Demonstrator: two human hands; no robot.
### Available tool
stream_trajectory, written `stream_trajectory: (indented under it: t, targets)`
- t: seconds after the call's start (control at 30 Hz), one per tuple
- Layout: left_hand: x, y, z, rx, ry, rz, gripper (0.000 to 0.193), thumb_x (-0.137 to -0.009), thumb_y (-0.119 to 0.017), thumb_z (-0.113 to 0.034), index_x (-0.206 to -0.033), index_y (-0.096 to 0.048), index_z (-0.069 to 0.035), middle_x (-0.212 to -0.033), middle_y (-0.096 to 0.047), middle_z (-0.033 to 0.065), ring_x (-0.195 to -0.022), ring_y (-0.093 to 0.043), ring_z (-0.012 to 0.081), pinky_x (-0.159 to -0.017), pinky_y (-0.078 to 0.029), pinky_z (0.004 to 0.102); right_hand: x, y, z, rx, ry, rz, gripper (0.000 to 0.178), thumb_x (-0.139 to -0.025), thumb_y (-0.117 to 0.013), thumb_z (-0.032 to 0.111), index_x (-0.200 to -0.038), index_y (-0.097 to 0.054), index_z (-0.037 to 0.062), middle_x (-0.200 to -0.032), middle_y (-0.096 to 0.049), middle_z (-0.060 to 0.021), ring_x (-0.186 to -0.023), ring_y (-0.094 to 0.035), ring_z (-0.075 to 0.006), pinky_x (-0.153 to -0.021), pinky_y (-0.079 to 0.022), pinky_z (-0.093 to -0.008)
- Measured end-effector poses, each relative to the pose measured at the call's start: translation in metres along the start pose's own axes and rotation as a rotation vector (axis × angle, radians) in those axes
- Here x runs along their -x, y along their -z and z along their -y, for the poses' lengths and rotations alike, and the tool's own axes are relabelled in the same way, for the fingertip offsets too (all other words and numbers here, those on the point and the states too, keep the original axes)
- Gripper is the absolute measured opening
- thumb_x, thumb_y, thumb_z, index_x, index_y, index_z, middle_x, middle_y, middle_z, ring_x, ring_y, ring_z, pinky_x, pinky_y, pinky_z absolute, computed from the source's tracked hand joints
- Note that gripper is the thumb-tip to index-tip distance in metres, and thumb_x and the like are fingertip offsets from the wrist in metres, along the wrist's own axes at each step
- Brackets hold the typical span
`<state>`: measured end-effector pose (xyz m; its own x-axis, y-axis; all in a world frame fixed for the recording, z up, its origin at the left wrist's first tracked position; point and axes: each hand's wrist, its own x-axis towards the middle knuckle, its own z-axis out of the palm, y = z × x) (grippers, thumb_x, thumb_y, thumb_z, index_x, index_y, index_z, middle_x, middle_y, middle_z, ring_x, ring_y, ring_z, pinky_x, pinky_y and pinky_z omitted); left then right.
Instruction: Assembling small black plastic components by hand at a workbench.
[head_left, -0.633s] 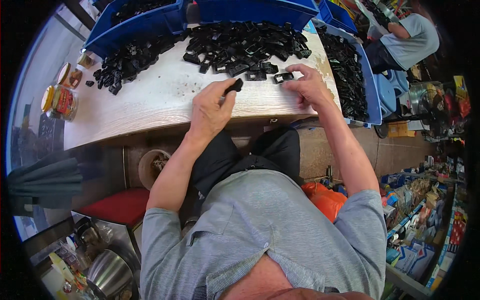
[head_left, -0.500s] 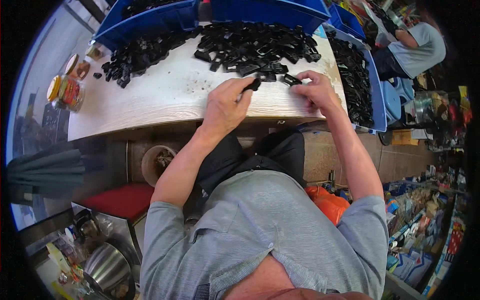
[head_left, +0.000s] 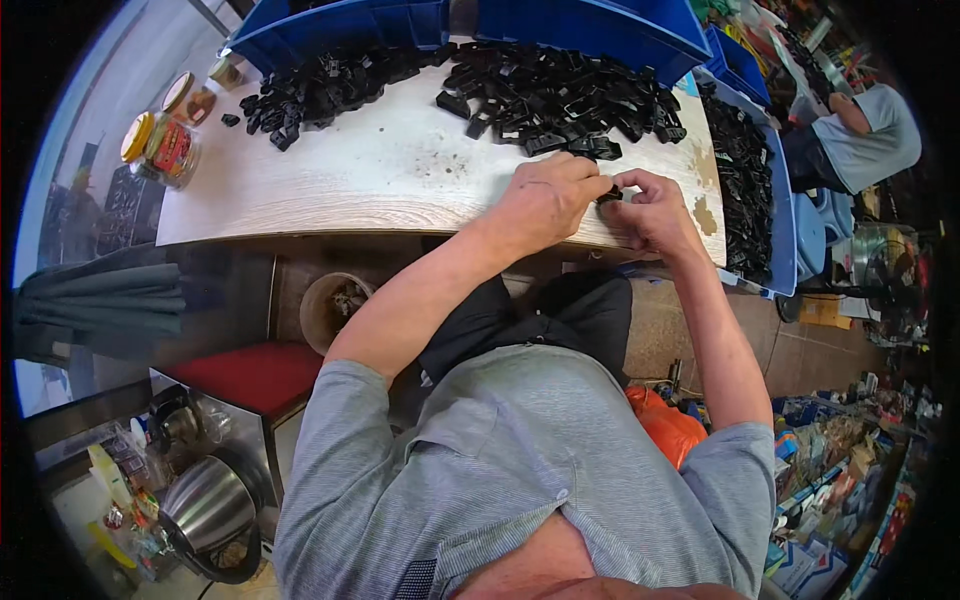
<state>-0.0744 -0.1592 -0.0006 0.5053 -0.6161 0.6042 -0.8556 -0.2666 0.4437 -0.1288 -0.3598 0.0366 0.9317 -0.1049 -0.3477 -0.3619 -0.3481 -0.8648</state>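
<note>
My left hand (head_left: 552, 203) and my right hand (head_left: 658, 214) meet above the table's front edge. Between their fingertips sits a small black plastic part (head_left: 609, 195), mostly covered by the fingers. The right thumb and forefinger pinch it from the right. From the left, my bent left fingers press against it; whether they hold a second piece is hidden. Just beyond the hands lies a pile of black plastic parts (head_left: 575, 95), some with rectangular openings. A second heap of smaller black pieces (head_left: 320, 95) lies farther left on the white table (head_left: 330, 195).
Blue bins (head_left: 345, 35) line the table's far side. A long blue crate (head_left: 783, 215) full of black parts stands along the right edge. Lidded jars (head_left: 165, 150) are at the far left. A bucket (head_left: 325, 310) stands below the table; another person (head_left: 870, 135) is at the upper right.
My left hand has moved right with its black part to meet my right hand, which was holding a black piece apart from it. The whole view has shifted slightly.
</note>
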Motion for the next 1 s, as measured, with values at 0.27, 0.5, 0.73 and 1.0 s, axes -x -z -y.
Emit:
stream_trajectory:
  t: [0.27, 0.5, 0.73, 1.0]
  targets:
    - [-0.004, -0.011, 0.002, 0.012, -0.044, 0.042, 0.028, -0.085, -0.066, -0.003, -0.112, -0.069, -0.008, -0.106, -0.068, 0.0079, -0.095, -0.066, 0.0275, -0.083, -0.054, 0.0359, -0.001, 0.001, -0.003, -0.01, 0.009, -0.017, 0.025, -0.081, -0.076, 0.008, -0.105, -0.069, 0.005, -0.054, -0.053, 0.0027, -0.039, -0.046, -0.0072, -0.036, -0.032, -0.0255]
    - [0.003, -0.007, -0.003, -0.064, -0.057, 0.068, 0.03, -0.086, -0.065, -0.006, -0.115, -0.068, -0.007, -0.108, -0.067, 0.0066, -0.096, -0.064, 0.0254, -0.083, -0.05, 0.038, -0.002, 0.0, -0.005, -0.018, 0.003, -0.002, 0.026, -0.081, -0.077, 0.008, -0.106, -0.07, 0.0055, -0.054, -0.051, 0.0053, -0.039, -0.046, -0.0053, -0.036, -0.033, -0.0227]
    - [0.016, -0.001, -0.018, -0.224, -0.038, 0.099, 0.029, -0.085, -0.065, -0.007, -0.113, -0.067, -0.006, -0.115, -0.065, 0.0049, -0.107, -0.06, 0.0233, -0.088, -0.046, 0.0379, 0.0, -0.001, 0.001, 0.03, 0.004, 0.027, 0.024, -0.08, -0.075, 0.007, -0.104, -0.071, 0.0054, -0.055, -0.049, 0.0054, -0.04, -0.044, -0.0058, -0.036, -0.034, -0.0247]
    - [-0.034, 0.061, 0.08, -0.387, 0.117, -0.438, 0.013, -0.082, -0.065, -0.01, -0.093, -0.072, -0.013, -0.089, -0.07, 0.0062, -0.082, -0.064, 0.0299, -0.072, -0.053, 0.0418, 0.006, 0.001, 0.004, -0.033, -0.005, 0.013, 0.027, -0.078, -0.08, 0.011, -0.101, -0.068, 0.0037, -0.055, -0.055, 0.002, -0.037, -0.047, -0.0072, -0.033, -0.032, -0.0247]
